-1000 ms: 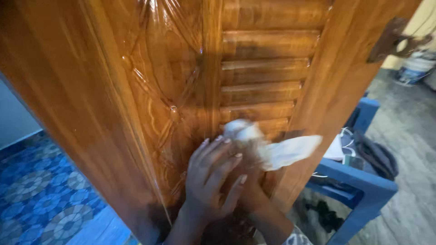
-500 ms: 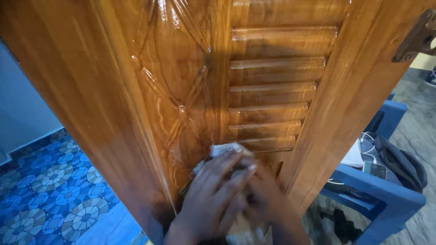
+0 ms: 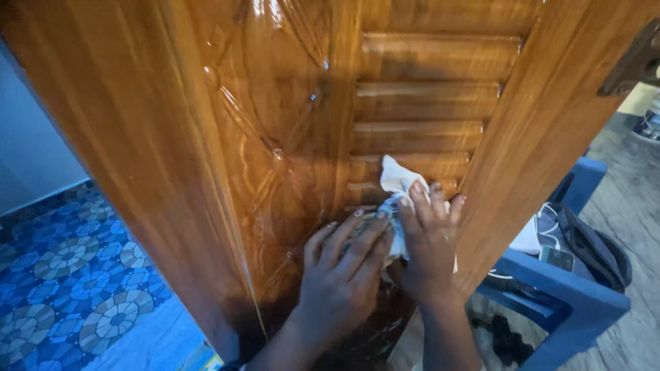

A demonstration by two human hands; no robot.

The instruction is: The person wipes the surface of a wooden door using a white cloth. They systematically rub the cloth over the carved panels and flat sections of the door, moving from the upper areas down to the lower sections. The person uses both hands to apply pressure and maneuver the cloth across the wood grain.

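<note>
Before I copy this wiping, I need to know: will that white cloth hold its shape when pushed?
Probably not: the white cloth bunches and folds under both hands, so it seems floppy and light. On the glossy carved wooden door it likely slides easily.
</note>
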